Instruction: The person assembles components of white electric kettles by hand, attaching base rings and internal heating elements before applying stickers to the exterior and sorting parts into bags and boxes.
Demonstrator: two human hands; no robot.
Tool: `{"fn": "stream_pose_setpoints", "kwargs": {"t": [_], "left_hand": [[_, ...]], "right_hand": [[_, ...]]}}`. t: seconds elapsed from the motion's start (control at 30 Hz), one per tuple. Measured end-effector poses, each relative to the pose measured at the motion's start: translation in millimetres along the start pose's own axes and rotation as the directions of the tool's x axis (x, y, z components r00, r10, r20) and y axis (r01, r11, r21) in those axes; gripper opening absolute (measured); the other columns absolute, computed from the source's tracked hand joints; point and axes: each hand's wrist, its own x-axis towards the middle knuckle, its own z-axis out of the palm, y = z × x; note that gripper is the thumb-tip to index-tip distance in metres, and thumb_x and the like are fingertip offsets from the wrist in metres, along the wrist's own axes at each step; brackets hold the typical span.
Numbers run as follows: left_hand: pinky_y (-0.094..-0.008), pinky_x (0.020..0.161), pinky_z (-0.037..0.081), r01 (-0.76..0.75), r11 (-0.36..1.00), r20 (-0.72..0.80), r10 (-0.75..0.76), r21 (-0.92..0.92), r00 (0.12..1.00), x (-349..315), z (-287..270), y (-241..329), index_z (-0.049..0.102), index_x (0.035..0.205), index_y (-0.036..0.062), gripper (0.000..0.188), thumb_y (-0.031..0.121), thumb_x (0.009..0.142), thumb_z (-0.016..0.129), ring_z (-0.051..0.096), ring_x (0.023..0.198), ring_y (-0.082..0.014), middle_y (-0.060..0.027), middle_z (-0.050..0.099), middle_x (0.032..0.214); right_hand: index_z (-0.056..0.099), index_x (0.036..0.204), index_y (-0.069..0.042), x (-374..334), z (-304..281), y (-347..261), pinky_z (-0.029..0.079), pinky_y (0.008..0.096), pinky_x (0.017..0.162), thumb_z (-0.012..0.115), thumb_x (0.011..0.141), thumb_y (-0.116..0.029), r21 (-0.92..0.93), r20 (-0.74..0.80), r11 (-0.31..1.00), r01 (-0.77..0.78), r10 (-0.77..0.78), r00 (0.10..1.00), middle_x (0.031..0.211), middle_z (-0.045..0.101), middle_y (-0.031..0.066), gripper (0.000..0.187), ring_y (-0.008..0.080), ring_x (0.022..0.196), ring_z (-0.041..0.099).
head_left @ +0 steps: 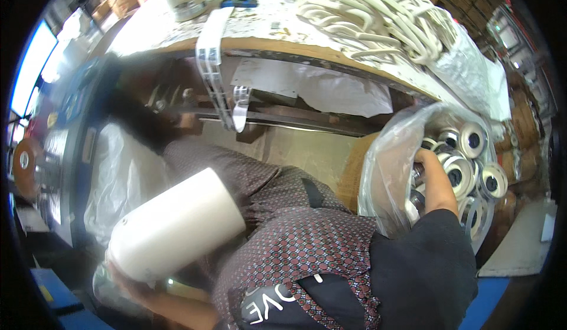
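Observation:
A large white cylinder (177,223) lies tilted across the lower left, in front of my lap. My left hand (127,280) grips it from below at its lower left end; most of the fingers are hidden behind it. On the right, my right hand (426,160) reaches into an open clear plastic bag (384,170). Several round white-rimmed parts with dark centres (471,139) fill the bag, and my hand is among them at their left side. Its fingertips are hidden, so their grip does not show.
Ahead stands a worktable (266,45) bearing a heap of cream-coloured cords (378,11), a blue-handled tool (238,2) and several white cylinders at the back. A label strip (209,52) hangs over its front edge. A brown tape roll (25,160) is at far left, beside a blue machine.

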Motion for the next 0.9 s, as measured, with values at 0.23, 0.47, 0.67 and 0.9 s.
{"fn": "stream_pose_setpoints", "kwargs": {"t": [0.23, 0.47, 0.67, 0.9], "left_hand": [[-0.0432, 0.098, 0.046, 0.252, 0.788, 0.036, -0.281, -0.561, 0.959, -17, -10, -67, 0.045, 0.136, -0.004, 0.062, 0.046, 0.101, 0.035, 0.054, 0.119, -0.0324, -0.0215, 0.052, 0.134], [-0.0499, 0.105, 0.04, 0.236, 0.711, -0.101, -0.397, -0.662, 0.912, -19, 5, -95, 0.042, 0.141, -0.0015, 0.074, 0.058, 0.099, 0.029, 0.045, 0.128, -0.0359, -0.021, 0.043, 0.145], [-0.0465, 0.105, 0.041, 0.28, 0.339, 0.097, -0.47, -0.898, 0.878, -39, 36, -121, 0.047, 0.137, 0.0007, 0.068, 0.054, 0.1, 0.029, 0.049, 0.123, -0.0333, -0.0174, 0.049, 0.139], [-0.043, 0.103, 0.043, 0.105, 0.412, -0.142, -0.526, -0.905, 0.839, -58, 18, -38, 0.052, 0.131, 0.0021, 0.06, 0.05, 0.101, 0.031, 0.054, 0.117, -0.029, -0.0138, 0.057, 0.13]], "right_hand": [[0.068, 0.115, -0.007, -7, -98, 26, 0.042, 0.0464, 0.099, 0.065, 0.086, -0.046, -0.051, 0.069, 0.998, -0.026, 0.03, 0.997, 0.117, 0.067, 0.0104, 0.048, 0.0276, 0.105, 0.059], [0.065, 0.117, 0.0, -212, -123, -271, 0.049, 0.0344, 0.092, 0.084, 0.065, -0.048, -0.54, -0.145, 0.656, 0.527, -0.689, 0.71, 0.113, 0.068, 0.0184, 0.073, 0.0242, 0.101, 0.066], [0.039, 0.146, -0.003, -291, 126, -437, 0.045, 0.0394, 0.099, 0.087, 0.064, -0.042, 0.031, -0.268, -0.275, 0.961, -0.928, -0.257, 0.123, 0.06, 0.0207, 0.104, 0.0322, 0.115, 0.058], [0.042, 0.141, 0.006, -357, 226, -444, 0.046, 0.0409, 0.071, 0.089, 0.06, -0.04, 0.037, -0.28, -0.82, 0.571, -0.557, -0.782, 0.095, 0.06, 0.0154, 0.104, 0.0288, 0.078, 0.056]]}}
